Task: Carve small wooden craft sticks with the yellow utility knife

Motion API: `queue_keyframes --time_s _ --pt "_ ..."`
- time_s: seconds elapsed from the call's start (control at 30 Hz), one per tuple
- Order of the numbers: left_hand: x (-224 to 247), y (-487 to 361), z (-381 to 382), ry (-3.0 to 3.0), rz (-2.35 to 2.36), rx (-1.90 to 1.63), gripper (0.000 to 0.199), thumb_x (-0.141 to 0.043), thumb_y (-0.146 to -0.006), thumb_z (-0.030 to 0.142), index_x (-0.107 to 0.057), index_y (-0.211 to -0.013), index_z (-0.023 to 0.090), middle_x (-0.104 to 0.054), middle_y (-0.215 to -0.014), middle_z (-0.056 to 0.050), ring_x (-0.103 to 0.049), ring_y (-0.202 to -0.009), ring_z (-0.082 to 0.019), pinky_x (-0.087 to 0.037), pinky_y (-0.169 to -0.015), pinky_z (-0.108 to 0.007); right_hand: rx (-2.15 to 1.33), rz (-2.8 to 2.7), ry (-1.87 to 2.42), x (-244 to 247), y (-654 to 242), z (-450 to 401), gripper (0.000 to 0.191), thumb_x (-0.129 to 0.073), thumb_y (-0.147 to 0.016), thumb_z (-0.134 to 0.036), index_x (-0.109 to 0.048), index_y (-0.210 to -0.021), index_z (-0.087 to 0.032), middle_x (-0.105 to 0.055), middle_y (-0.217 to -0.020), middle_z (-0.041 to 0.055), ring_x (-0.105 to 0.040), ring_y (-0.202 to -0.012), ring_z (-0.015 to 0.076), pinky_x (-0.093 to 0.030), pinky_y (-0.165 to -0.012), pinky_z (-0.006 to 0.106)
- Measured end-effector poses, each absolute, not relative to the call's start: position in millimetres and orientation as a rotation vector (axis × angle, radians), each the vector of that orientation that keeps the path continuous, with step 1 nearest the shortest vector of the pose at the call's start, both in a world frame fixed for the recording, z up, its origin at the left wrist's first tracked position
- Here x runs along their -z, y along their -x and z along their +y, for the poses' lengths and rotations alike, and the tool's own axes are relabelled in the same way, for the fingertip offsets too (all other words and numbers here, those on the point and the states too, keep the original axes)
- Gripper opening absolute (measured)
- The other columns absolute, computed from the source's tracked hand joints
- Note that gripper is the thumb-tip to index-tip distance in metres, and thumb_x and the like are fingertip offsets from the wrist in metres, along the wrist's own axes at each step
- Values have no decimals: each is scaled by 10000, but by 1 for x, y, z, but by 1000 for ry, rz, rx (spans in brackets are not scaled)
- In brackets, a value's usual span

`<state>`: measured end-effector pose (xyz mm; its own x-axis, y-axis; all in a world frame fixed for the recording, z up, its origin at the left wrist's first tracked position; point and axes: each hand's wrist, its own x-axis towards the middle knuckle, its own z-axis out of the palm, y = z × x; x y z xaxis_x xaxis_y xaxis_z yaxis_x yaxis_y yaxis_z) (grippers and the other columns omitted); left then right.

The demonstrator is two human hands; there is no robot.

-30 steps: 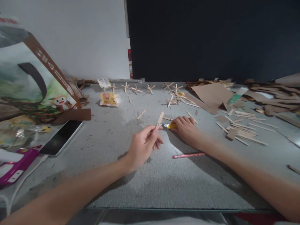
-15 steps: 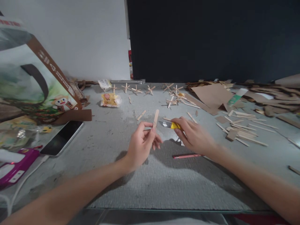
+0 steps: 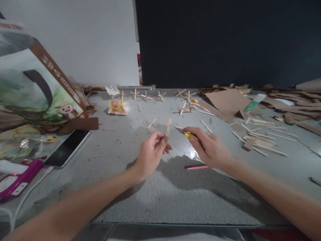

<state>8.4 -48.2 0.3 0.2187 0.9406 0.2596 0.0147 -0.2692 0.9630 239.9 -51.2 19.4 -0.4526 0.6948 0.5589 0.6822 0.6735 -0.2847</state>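
Observation:
Between the thumb and fingers of my left hand a flat wooden craft stick stands almost upright above the table. My right hand is closed round a yellow utility knife, its blade out and pointing left toward the stick, a small gap away. On the table below the right hand lies a pink pencil, partly hidden by that hand. Short stick pieces lie just beyond my hands. Several star-shaped assemblies of crossed sticks stand along the back of the table.
At right are a pile of loose sticks, brown cardboard and a green-and-white glue tube. A yellow packet sits at back left. Nearer on the left are a phone with a cable, a purple device and a large printed bag.
The craft stick in my left hand has shifted slightly right. My right hand has turned the knife, so the blade now shows as a thin edge and more of the yellow handle shows.

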Motion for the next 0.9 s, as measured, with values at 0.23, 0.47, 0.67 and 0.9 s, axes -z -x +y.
queue_keyframes --time_s 0.23,0.47,0.67,0.9 --pt "14 8 -21 -2120 1158 -967 186 -633 -964 242 -712 -798 207 -714 -849 -56 -644 -842 -212 -507 -780 -346 -130 -2166 1243 -25 -253 -36 366 -381 -1102 -476 -549 -1286 -209 -648 -715 -8 -586 -539 172 -407 -562 272" --pt "20 13 0 -2342 987 -752 98 -726 -920 169 -793 -878 228 -751 -876 -58 -633 -993 -248 -503 -886 -381 -59 -2594 1129 -38 -263 -28 335 -378 -1106 -348 -656 -1244 -224 -787 -914 79 -665 -601 185 -400 -557 277" --pt "14 18 9 -2366 896 -703 87 -779 -903 207 -843 -886 263 -760 -851 -50 -643 -938 -234 -490 -888 -376 -88 -2820 971 -43 -266 -24 377 -404 -1086 -233 -667 -1356 -219 -801 -1111 95 -720 -688 180 -415 -563 281" --pt "10 20 10 -2351 917 -739 83 -786 -892 279 -850 -841 278 -758 -803 -47 -640 -890 -235 -499 -846 -375 45 -2970 895 -38 -258 -20 444 -418 -1070 -171 -622 -1462 -216 -755 -868 60 -646 -602 156 -339 -514 283"
